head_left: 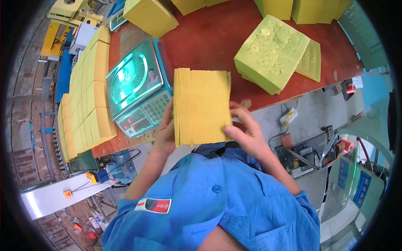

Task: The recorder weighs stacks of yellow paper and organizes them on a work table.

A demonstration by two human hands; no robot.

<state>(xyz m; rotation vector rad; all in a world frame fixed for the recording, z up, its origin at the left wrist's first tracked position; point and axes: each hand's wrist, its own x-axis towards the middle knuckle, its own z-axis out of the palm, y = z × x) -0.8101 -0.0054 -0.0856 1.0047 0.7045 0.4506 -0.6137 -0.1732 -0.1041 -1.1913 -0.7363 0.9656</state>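
Note:
A thick stack of yellow sheets (203,108) is held upright between my two hands, in front of my body at the table's near edge. My left hand (164,133) is closed against its left side, where the layered edges show; part of those fingers is hidden behind the stack. My right hand (248,129) grips the lower right edge, thumb on the front face and fingers at the side. Just left of the stack is a digital weighing scale (154,109) with a teal body, a keypad and a lit red display. Its plate reflects greenish light.
On the red-brown table (209,42), a yellow block topped with round discs (272,52) stands at the right, partly over a similar flat piece (310,60). More yellow stacks (151,19) line the back, and rows of yellow blocks (90,92) run along the left.

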